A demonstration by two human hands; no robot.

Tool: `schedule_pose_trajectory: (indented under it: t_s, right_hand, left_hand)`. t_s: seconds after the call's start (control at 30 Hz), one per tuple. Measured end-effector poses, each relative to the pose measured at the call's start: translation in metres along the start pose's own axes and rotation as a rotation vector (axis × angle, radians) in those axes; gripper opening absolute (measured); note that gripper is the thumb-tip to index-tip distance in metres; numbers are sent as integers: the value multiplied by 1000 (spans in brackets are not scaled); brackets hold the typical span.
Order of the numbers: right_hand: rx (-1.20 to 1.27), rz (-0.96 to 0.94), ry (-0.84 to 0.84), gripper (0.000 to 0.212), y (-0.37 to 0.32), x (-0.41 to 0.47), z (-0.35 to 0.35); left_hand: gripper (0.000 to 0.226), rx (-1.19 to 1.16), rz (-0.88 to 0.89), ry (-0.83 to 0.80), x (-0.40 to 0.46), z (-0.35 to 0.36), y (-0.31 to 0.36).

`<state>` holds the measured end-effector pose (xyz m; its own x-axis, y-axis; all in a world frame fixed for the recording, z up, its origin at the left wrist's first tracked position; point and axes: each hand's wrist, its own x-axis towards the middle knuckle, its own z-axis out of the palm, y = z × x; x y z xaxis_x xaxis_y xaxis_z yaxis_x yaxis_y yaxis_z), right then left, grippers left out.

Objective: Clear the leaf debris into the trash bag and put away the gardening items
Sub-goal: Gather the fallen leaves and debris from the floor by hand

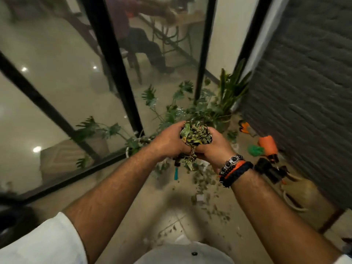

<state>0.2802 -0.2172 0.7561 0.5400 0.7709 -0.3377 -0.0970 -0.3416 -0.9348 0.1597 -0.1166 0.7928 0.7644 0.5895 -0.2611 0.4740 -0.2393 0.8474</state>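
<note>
A: How far along was it?

B: Partway, I'd judge; left hand and right hand were cupped together, fingers curled round a heaped clump of leaves, held up approx. chest-high over the floor; a few bits hung out under the palms.

A: So floor not cleared?

B: No; plenty of loose leaf scraps lay scattered on the tiles below & to the right of the hands, trailing toward the person's feet; several more handfuls left, I reckon.

A: Trash bag?

B: Couldn't pick it out; a dark blurred shape sat at the far-left edge, but couldn't tell what it was.

A: Garden gear?

B: Not put away, by the look; orange gloves, an orange item w/ green twine and a black tool lay along the foot of the dark brick wall; a tan basket sat just beyond them; a teal-handled thing lay under the hands, mostly hidden.

A: Room to move?

B: Narrow strip; glass partition w/ black frames on the left, brick wall on the right, potted plants blocking the far end; open floor was only toward the person; the tools crowded the right edge, so stepping there risked kicking them.
</note>
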Motion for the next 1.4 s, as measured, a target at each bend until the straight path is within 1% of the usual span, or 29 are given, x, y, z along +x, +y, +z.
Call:
schedule_pose_trajectory:
  t_s: [0.13, 0.23, 0.37, 0.47, 0.6, 0.73, 0.87, 0.97, 1.03, 1.13, 1.23, 1.3, 1.4]
  right_hand:
    - [-31, -8, -142, 58, -16, -9, 98]
    - [-71, -40, -259, 52, -24, -18, 171]
    - [-53, 6, -414, 53, -33, -33, 260]
    - [-92, 27, -550, 53, -40, -40, 316]
    - [-167, 46, -712, 52, -46, -36, 388]
    - [-255, 39, -872, 53, -53, -24, 462]
    - [-339, 35, -1046, 51, -65, -21, 527]
    - [-394, 8, -1158, 47, -70, -21, 575]
    - [-424, 0, -1199, 44, -70, -22, 611]
    - [-494, 3, -1234, 51, -64, -22, 668]
    - [-572, -47, -1269, 47, -62, -27, 732]
    - [-575, -46, -1253, 48, -53, -29, 777]
    - [-585, -65, -1222, 48, -32, -30, 847]
  left_hand:
    - [68, -20, -81, 170, -56, -69, -55]
    - [65, -58, -150, 282, -102, -115, -93]
    - [74, -131, -261, 422, -157, -166, -137]
    - [75, -186, -335, 505, -190, -195, -169]
    - [74, -240, -431, 662, -224, -230, -207]
    - [77, -269, -518, 821, -247, -267, -243]
    - [68, -325, -594, 962, -269, -299, -269]
    - [70, -363, -649, 1038, -284, -323, -296]
    - [72, -377, -676, 1094, -295, -339, -317]
    - [73, -367, -712, 1147, -313, -367, -352]
    - [69, -304, -748, 1146, -335, -407, -395]
    - [64, -262, -761, 1142, -349, -433, -425]
    - [65, -252, -797, 1129, -373, -474, -478]
